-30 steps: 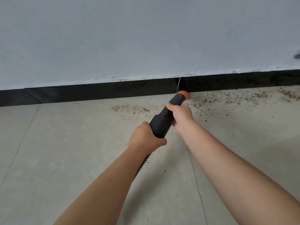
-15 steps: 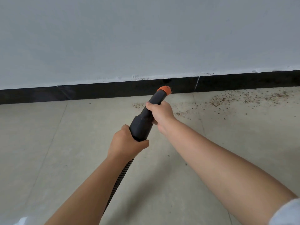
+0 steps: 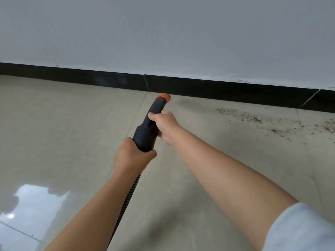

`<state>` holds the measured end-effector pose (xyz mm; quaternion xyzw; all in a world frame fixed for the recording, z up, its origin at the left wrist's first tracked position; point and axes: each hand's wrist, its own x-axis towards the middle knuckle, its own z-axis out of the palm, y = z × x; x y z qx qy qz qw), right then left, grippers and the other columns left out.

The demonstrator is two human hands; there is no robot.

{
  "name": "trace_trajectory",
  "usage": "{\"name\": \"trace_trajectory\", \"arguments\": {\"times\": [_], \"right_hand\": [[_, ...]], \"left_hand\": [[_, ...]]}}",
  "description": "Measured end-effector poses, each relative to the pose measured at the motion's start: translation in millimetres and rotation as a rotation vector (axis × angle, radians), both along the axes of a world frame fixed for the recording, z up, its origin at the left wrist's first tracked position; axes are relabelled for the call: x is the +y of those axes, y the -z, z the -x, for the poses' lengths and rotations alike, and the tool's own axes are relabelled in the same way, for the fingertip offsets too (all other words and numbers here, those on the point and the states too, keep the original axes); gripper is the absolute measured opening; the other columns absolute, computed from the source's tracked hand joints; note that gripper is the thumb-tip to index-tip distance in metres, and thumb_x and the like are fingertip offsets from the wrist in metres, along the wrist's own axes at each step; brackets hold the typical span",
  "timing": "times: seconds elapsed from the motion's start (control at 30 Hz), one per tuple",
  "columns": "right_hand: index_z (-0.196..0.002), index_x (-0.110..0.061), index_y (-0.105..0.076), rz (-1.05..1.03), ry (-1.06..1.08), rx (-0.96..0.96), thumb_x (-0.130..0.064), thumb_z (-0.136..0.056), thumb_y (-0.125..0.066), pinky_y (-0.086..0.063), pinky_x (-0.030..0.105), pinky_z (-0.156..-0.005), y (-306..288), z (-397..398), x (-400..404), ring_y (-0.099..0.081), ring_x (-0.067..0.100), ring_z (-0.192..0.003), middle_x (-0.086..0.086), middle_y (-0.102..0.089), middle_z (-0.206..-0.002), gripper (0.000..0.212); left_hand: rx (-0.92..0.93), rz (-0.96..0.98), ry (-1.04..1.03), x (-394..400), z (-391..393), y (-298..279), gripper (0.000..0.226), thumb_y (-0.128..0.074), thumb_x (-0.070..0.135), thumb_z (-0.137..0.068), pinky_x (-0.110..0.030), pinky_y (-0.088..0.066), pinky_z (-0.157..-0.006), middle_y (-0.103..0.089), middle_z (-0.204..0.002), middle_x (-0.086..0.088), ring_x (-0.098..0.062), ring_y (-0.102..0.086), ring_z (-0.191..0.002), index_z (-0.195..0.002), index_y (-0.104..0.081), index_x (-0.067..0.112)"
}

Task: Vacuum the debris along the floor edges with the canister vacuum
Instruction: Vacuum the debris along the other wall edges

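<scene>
From the head view, a black plastic vacuum nozzle (image 3: 151, 124) runs up through the middle of the frame, a smooth tapered tube that widens into a stepped collar and ends in an orange tip (image 3: 163, 96) just short of the baseboard (image 3: 217, 88). The left hand (image 3: 131, 156), low in the centre, has its fingers curled round the thick rear collar. The right hand (image 3: 165, 124), just above and to the right of it, grips the narrower barrel with the thumb laid across the top. A ribbed black hose (image 3: 129, 194) trails from under the left hand down toward the bottom edge.

The floor (image 3: 63, 133) is pale, glossy tile with thin grout lines; a bright window reflection lies on it at the lower left. Brown, crumbly debris (image 3: 257, 120) is scattered at the middle right, near the baseboard and well apart from the orange tip. The baseboard is a shiny black strip slanting across the frame, under a matte grey-white wall (image 3: 163, 33). A light sleeve (image 3: 304, 230) shows at the lower right.
</scene>
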<state>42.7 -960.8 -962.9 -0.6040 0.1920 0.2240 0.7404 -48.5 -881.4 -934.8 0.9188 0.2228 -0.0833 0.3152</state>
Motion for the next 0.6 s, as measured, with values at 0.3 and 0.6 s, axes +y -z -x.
{"name": "trace_trajectory", "arguments": {"times": [0.3,0.6], "right_hand": [[-0.143,-0.009,-0.031,0.056,-0.066,-0.019,-0.022,-0.092,-0.055,-0.046,0.047,-0.099,16,-24,58,-0.047,0.031,-0.124,0.010,-0.043,-0.141,0.058],[-0.139,-0.008,-0.038,0.113,0.010,-0.016,-0.018,-0.091,-0.056,-0.047,0.045,-0.098,34,-28,30,-0.049,0.030,-0.121,0.010,-0.047,-0.137,0.052]], "left_hand": [[0.032,0.024,-0.040,55,-23,15,0.035,-0.069,0.022,-0.072,-0.024,-0.038,-0.047,-0.052,-0.072,0.000,-0.012,-0.049,-0.058,-0.093,-0.046,0.009],[0.087,0.065,0.052,41,-33,32,0.036,-0.069,0.021,-0.070,-0.023,-0.037,-0.047,-0.056,-0.079,-0.003,-0.012,-0.052,-0.060,-0.095,-0.046,0.010]]}}
